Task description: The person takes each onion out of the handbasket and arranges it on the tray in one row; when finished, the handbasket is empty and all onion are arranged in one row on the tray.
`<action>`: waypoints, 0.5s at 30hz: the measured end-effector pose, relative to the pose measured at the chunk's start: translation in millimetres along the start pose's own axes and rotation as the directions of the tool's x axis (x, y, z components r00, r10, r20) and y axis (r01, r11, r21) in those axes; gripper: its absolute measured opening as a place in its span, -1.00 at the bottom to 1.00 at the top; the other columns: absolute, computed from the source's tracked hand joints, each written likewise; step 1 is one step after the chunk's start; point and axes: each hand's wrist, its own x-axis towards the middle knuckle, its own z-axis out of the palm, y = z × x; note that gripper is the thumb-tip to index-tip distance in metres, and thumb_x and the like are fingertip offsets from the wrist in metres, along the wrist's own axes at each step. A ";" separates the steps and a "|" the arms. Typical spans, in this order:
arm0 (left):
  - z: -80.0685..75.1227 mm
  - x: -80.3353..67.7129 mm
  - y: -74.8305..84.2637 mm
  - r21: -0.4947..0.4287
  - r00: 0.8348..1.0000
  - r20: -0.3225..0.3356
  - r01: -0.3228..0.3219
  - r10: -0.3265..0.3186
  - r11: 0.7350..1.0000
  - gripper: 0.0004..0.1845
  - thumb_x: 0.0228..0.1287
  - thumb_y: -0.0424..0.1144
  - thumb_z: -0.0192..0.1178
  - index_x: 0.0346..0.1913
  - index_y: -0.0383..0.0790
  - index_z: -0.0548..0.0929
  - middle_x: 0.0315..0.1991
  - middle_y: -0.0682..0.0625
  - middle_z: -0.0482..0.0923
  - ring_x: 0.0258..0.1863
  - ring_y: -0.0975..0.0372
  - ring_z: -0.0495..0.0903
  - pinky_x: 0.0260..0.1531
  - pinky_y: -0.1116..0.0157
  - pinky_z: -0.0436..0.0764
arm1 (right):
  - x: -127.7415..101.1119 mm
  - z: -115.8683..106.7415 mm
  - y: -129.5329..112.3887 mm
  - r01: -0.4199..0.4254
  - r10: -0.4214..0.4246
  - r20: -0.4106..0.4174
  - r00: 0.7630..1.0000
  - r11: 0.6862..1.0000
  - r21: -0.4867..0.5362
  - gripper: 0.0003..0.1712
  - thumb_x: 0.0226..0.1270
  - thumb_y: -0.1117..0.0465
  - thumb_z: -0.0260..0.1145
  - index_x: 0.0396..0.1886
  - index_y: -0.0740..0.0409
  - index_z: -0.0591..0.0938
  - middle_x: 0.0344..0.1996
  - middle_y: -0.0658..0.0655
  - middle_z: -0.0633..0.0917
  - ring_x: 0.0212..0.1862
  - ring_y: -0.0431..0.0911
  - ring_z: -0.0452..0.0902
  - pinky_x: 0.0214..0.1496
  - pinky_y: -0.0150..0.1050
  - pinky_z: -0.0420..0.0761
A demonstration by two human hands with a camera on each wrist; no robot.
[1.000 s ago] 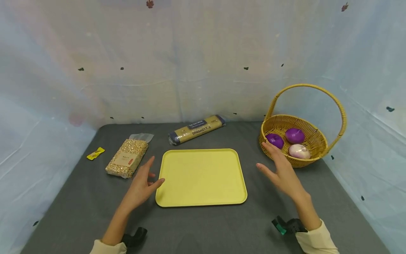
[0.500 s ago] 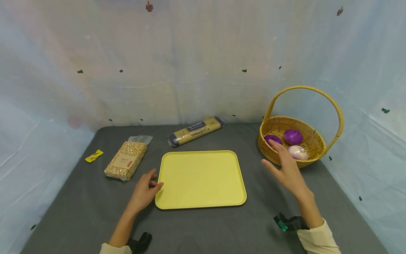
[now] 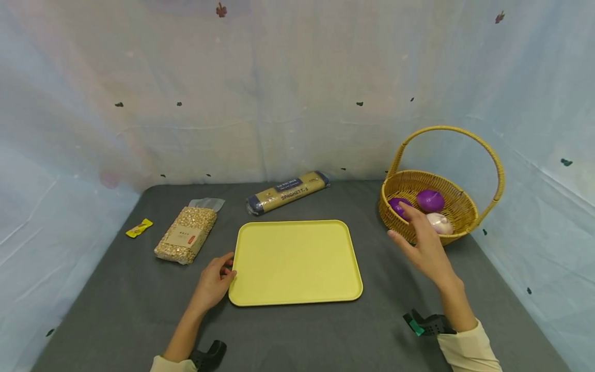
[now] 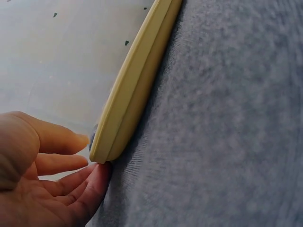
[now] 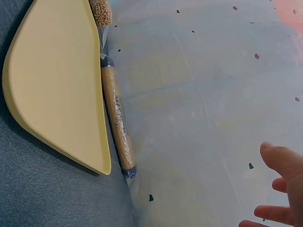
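A yellow tray lies in the middle of the grey table. My left hand rests at the tray's front left edge, fingers loosely bent; in the left wrist view a fingertip touches the corner of the tray, with no grip showing. My right hand is held flat with straight fingers over the front rim of a wicker basket, holding nothing. Its fingers partly hide a purple onion. Another purple onion and a pale onion lie in the basket.
A spaghetti pack lies behind the tray, and a bag of grains to its left. A small yellow packet sits farther left. Pale sheeting walls in the table on three sides.
My left hand has drawn back and down to the tray's left edge, its fingers bending in. My right hand has moved forward over the basket's front rim.
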 end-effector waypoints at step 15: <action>4.1 1.4 -5.2 -0.064 0.999 -0.034 0.020 -0.022 0.998 -0.55 0.19 -0.51 0.15 0.18 -0.45 0.45 -0.15 -0.20 0.46 -0.30 0.19 0.46 -0.36 0.39 0.49 | 4.3 -2.1 9.9 0.010 -0.008 -0.052 0.999 1.000 0.029 -0.19 0.13 0.33 0.36 0.39 0.07 0.27 0.19 0.27 0.41 0.03 0.03 0.40 0.03 -0.60 0.25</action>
